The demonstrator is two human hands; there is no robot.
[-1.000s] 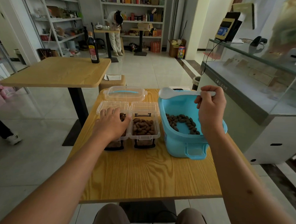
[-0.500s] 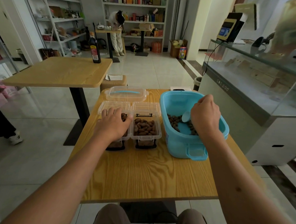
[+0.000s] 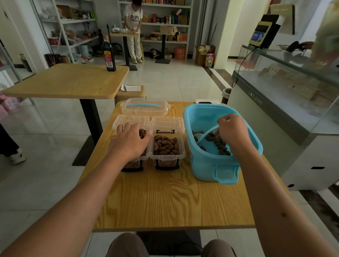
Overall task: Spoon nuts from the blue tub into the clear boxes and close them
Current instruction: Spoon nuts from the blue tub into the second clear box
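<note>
Nuts (image 3: 217,141) sit in a thin layer on the floor of the blue tub (image 3: 208,165), right of centre frame. They look small, hard, light and loose, so they'd likely roll off a tilted scoop; keep the bowl level on the carry. Right hand (image 3: 233,133) is down inside the tub, fingers curled round the handle of the spoon (image 3: 205,134), bowl resting among the nuts. The handle is the only sensible place to hold it.

Left hand (image 3: 129,142) lies flat over the left clear box (image 3: 136,158), fingers relaxed, steadying it. Right clear box (image 3: 167,147) touches it and looks nearly full of nuts; fill of the left one is mostly hidden by the hand. Boxes look thin, light plastic that would probably skid if bumped, so bracing makes sense. Both hinged lids stand open toward the top of frame, black latches face the bottom.

Room: tub wall is tall, so the spoon must lift clear of the rim, then go left over the full box. Big clear lid (image 3: 145,107) lies just behind the boxes. Table (image 3: 167,201) has bare wood toward the bottom of frame; tub sits near the right edge.
</note>
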